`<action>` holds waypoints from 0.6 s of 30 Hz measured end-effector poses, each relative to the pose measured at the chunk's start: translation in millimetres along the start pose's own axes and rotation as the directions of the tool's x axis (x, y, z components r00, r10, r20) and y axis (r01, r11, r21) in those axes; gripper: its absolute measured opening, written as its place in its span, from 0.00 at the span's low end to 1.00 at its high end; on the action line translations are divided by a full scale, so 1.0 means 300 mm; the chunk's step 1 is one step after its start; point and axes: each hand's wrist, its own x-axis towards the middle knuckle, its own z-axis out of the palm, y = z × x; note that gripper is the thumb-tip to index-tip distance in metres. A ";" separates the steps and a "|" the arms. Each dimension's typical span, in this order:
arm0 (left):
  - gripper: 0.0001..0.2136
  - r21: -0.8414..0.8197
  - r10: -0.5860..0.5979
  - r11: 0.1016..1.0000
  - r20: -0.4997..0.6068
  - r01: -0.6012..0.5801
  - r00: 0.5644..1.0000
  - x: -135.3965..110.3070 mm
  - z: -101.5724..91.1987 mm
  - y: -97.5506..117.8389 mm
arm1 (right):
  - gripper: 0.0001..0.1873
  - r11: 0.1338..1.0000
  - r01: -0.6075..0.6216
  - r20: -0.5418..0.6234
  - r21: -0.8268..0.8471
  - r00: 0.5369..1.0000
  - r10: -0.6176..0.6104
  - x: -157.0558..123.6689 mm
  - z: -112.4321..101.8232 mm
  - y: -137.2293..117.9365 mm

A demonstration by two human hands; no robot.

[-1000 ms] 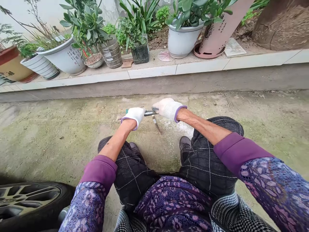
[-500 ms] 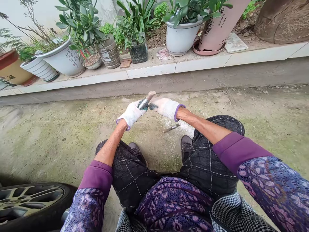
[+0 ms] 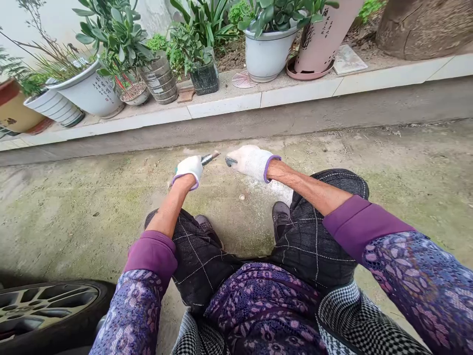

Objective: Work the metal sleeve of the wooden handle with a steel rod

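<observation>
My left hand (image 3: 189, 167), in a white glove with dark-coated fingers, is wrapped round a short stick (image 3: 210, 158) with silvery wrapping and a bare brownish tip. The tip points right, towards my right hand (image 3: 247, 160). That hand wears a matching glove and is closed, its dark thumb end a small gap from the stick's tip. What its fingers hold, if anything, is hidden. Below the hands, a small pale round thing (image 3: 242, 197) shows against the concrete; I cannot make out what it is.
Pale powder (image 3: 283, 193) lies on the concrete by my right shoe (image 3: 281, 217). A tiled ledge (image 3: 225, 104) ahead bears several potted plants, among them a white pot (image 3: 269, 56) and a tall pink pot (image 3: 321, 44). A car wheel (image 3: 51, 308) is close at lower left.
My left hand has moved left and turned, so the stick lies flatter and farther from my right hand. The dark rod seen below my right hand no longer shows; a pale round thing does.
</observation>
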 end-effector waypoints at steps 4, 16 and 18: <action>0.16 0.142 0.160 0.975 0.083 -0.171 0.984 -0.050 0.031 0.065 | 0.17 0.997 -0.069 -0.020 0.022 0.997 0.069 0.006 0.003 0.054; 0.13 -0.121 0.468 0.882 0.132 -0.455 0.874 -0.126 0.019 0.109 | 0.16 0.986 -0.100 0.006 0.134 0.995 0.101 0.144 0.110 0.152; 0.13 -0.238 0.471 0.861 0.041 -0.449 0.881 -0.128 0.010 0.094 | 0.15 0.988 -0.065 0.021 0.141 0.998 0.062 0.156 0.125 0.142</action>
